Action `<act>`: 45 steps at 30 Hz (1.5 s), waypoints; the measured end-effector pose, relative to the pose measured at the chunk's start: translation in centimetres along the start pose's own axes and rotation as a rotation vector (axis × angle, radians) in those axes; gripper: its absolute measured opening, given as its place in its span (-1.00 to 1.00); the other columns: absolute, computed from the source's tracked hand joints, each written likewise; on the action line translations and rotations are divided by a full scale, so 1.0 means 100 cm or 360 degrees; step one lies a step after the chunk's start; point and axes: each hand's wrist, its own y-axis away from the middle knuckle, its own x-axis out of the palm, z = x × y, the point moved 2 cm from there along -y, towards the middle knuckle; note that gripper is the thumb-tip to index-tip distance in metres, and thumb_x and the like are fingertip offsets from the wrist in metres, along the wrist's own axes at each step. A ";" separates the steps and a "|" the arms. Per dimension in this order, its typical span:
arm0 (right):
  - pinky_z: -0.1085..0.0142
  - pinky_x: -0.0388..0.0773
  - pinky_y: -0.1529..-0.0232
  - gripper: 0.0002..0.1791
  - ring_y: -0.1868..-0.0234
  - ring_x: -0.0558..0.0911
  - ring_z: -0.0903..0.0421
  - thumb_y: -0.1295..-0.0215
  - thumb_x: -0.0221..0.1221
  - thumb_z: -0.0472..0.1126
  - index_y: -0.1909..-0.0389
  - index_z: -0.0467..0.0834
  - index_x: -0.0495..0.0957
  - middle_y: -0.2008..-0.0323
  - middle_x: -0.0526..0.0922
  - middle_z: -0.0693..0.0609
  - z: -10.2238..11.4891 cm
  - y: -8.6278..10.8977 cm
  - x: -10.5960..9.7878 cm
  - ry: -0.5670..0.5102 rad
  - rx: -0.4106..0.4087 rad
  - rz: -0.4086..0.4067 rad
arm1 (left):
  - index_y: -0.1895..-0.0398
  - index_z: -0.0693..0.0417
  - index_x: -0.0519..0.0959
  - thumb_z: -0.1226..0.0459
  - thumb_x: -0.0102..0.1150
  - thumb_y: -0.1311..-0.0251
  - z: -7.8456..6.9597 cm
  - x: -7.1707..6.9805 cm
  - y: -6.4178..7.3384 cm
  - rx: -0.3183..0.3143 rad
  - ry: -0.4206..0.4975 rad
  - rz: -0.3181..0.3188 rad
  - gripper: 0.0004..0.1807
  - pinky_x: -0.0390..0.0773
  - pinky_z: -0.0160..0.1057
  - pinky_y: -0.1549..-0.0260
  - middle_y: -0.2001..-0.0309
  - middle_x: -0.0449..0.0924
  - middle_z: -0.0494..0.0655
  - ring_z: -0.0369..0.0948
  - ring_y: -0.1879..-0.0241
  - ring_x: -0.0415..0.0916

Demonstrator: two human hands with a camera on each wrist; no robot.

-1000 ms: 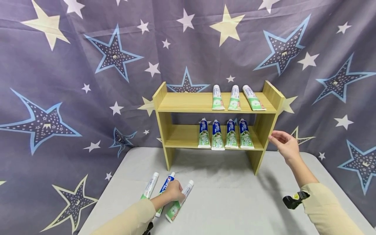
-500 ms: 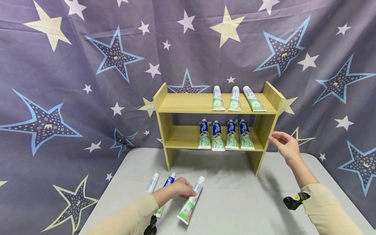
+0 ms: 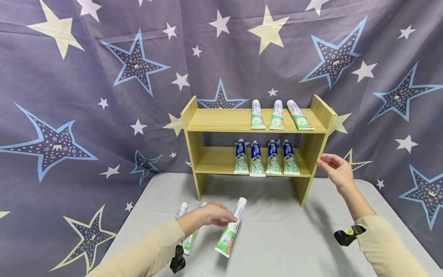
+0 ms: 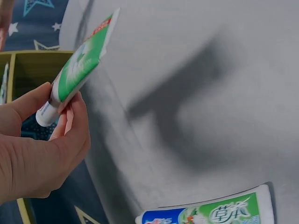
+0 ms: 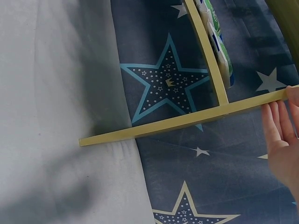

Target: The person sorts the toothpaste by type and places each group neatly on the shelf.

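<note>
My left hand (image 3: 219, 214) pinches a white and green toothpaste tube (image 3: 230, 234) near its cap. In the left wrist view that tube (image 4: 79, 70) is tilted and raised over the cloth, with its shadow apart from it. My right hand (image 3: 337, 172) grips the front edge of the wooden shelf's right side panel; in the right wrist view the thumb and fingers (image 5: 275, 122) are on that panel (image 5: 177, 122). Two tubes lie at the left, partly behind my left arm: a white-capped tube (image 3: 182, 209) and a blue and green tube (image 3: 189, 241).
The two-tier wooden shelf (image 3: 221, 120) stands at the table's back. Three white and green tubes (image 3: 277, 115) lie on its upper board; several blue and green tubes (image 3: 256, 159) on the lower. A star-patterned curtain (image 3: 221, 57) hangs behind the grey-covered table (image 3: 277, 246).
My left hand has picked up the rightmost tube from the table and moved it up and to the right. My right hand stays at the shelf's side.
</note>
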 end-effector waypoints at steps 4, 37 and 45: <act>0.67 0.60 0.33 -0.72 0.43 0.66 0.46 -0.15 0.25 -0.45 0.38 0.05 0.64 0.48 0.70 0.33 0.000 0.000 0.001 -0.0005 0.0000 0.0001 | 0.23 0.36 0.60 0.44 0.29 -0.06 -0.011 -0.004 0.004 0.0001 0.0039 0.0026 -0.80 0.68 -0.38 0.37 0.46 0.59 -0.12 -0.31 0.47 0.51; 0.67 0.60 0.33 -0.71 0.44 0.66 0.46 -0.16 0.24 -0.46 0.38 0.06 0.64 0.48 0.70 0.33 0.001 0.001 0.001 -0.0014 0.0035 0.0004 | 0.12 0.30 0.55 0.42 0.26 -0.13 -0.101 -0.032 0.032 -0.0010 0.0214 0.0122 -0.76 0.67 -0.24 0.00 0.34 0.60 -0.07 -0.25 0.32 0.56; 0.65 0.61 0.34 -0.70 0.45 0.66 0.46 -0.15 0.25 -0.45 0.38 0.07 0.64 0.49 0.70 0.33 0.002 0.001 0.002 -0.0026 0.0067 -0.0005 | 0.13 0.28 0.55 0.41 0.23 -0.17 -0.127 -0.042 0.038 0.0049 0.0202 0.0164 -0.79 0.66 -0.24 -0.02 0.35 0.60 -0.07 -0.27 0.34 0.56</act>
